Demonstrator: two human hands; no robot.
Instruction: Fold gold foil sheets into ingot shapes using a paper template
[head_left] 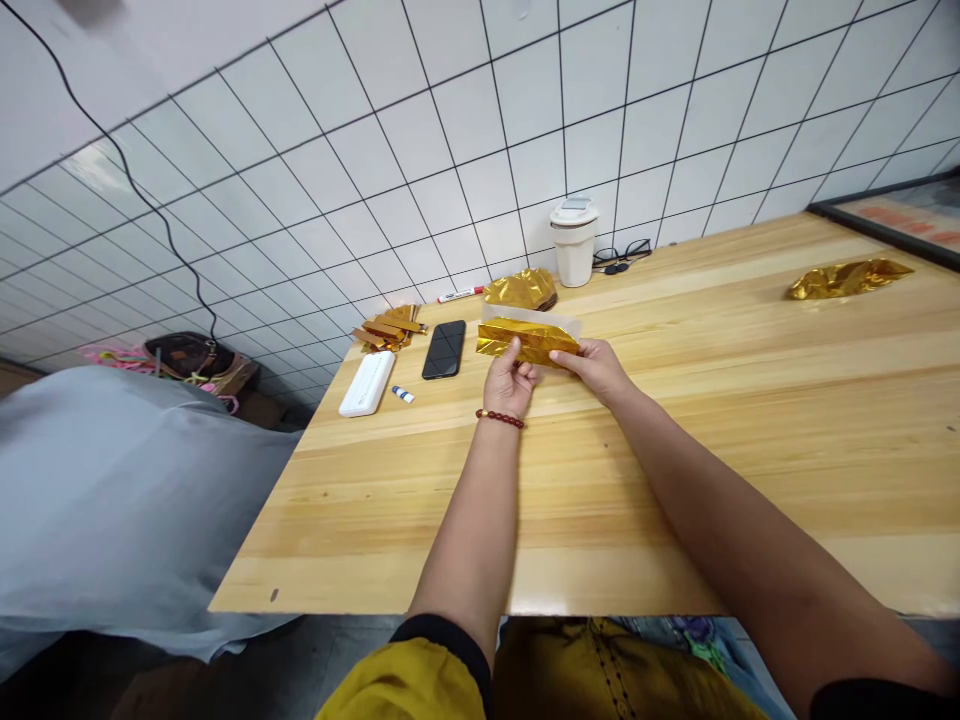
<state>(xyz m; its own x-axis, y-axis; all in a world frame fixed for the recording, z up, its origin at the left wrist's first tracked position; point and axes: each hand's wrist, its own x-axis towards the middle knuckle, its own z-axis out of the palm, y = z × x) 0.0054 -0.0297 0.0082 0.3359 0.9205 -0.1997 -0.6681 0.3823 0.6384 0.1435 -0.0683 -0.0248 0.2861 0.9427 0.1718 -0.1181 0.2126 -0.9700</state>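
Observation:
Both my hands hold a folded sheet of gold foil paper (pixel 529 340) just above the wooden table (pixel 750 420). My left hand (pixel 508 378), with a red bead bracelet on its wrist, pinches the foil's lower left edge. My right hand (pixel 594 365) grips its right end, fingers closed on it. A white sheet (pixel 536 318) lies under and behind the foil.
Behind the foil lie a crumpled gold foil heap (pixel 520 289), a white lidded cup (pixel 574 241), glasses (pixel 622 256) and a red marker (pixel 460 294). To the left are a black phone (pixel 444 349), a white case (pixel 366 383), folded gold pieces (pixel 391 328). More gold foil (pixel 847 278) lies far right.

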